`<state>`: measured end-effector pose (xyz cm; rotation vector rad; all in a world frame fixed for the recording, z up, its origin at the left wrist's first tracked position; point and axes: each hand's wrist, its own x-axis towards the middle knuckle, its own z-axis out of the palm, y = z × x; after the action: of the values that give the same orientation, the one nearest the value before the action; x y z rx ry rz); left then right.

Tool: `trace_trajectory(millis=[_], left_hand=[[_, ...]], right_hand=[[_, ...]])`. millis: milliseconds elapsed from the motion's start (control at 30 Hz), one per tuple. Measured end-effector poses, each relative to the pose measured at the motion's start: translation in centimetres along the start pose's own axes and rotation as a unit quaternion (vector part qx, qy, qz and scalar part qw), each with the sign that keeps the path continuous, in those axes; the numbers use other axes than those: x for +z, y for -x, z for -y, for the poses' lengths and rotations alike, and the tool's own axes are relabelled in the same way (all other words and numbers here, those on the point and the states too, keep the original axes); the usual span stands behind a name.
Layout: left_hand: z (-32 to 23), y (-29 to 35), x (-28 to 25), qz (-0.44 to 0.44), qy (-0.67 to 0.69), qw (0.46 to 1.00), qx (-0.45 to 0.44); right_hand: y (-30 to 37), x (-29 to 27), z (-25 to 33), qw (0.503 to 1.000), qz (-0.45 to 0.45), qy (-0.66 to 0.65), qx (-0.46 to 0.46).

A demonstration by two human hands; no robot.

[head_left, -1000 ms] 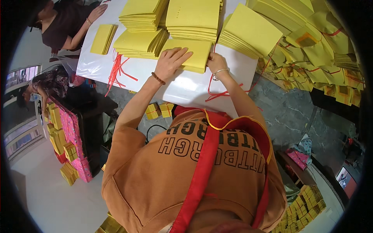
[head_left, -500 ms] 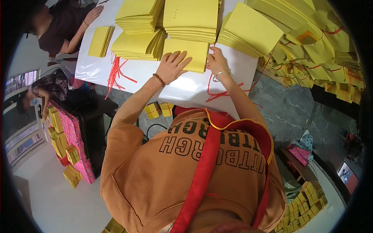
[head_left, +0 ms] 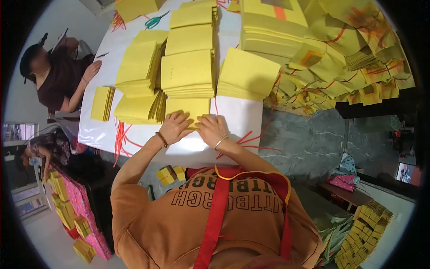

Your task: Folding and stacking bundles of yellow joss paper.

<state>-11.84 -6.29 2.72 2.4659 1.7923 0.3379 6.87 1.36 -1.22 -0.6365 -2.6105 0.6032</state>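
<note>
A small stack of yellow paper (head_left: pixel 188 106) lies flat on the white table, close in front of the taller stacks. My left hand (head_left: pixel 176 127), with a beaded bracelet at the wrist, grips its near edge, fingers curled on top. Beside it, my right hand (head_left: pixel 211 130), wearing a bangle, holds the same edge near its right corner. The thumbs nearly meet at the middle, and the hands cover much of the near edge. A tall yellow paper stack (head_left: pixel 188 74) stands just beyond. Red strings (head_left: pixel 251 143) lie right of my right hand; another red bunch (head_left: pixel 120 141) hangs at the left.
Fanned yellow stacks stand at left (head_left: pixel 136 107) and right (head_left: pixel 246 74). Scissors with teal handles (head_left: pixel 156 20) lie farther back. A co-worker's hand (head_left: pixel 92 71) rests on the table's left edge (head_left: pixel 85 121). Tied yellow bundles (head_left: pixel 345 85) are heaped at the right. Another person is at far left.
The view has shifted, showing more of the table's far side. My right hand has moved from the stack's right side to its near edge, close beside my left hand.
</note>
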Motion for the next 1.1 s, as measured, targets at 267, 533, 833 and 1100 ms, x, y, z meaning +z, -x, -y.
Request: trace_trajectory(millis=[267, 533, 833, 1100], left_hand=[[-1.3, -17.4, -12.0, -0.252, 0.148, 0.950, 0.107], [1.5, -32.8, -15.8, -0.369, -0.009, 0.909, 0.193], [1.7, -34.9, -15.7, -0.230, 0.011, 0.960, 0.158], [1.4, -34.8, -16.7, -0.185, 0.061, 0.972, 0.130]], right_hand=[[-0.1, 0.0, -0.3, 1.000, 0.001, 0.003, -0.027], [-0.2, 0.2, -0.5, 1.000, 0.026, -0.003, -0.008], [0.0, 0.8, -0.8, 0.998, -0.009, -0.062, 0.001], [0.1, 0.8, -1.0, 0.998, -0.009, -0.069, -0.005]])
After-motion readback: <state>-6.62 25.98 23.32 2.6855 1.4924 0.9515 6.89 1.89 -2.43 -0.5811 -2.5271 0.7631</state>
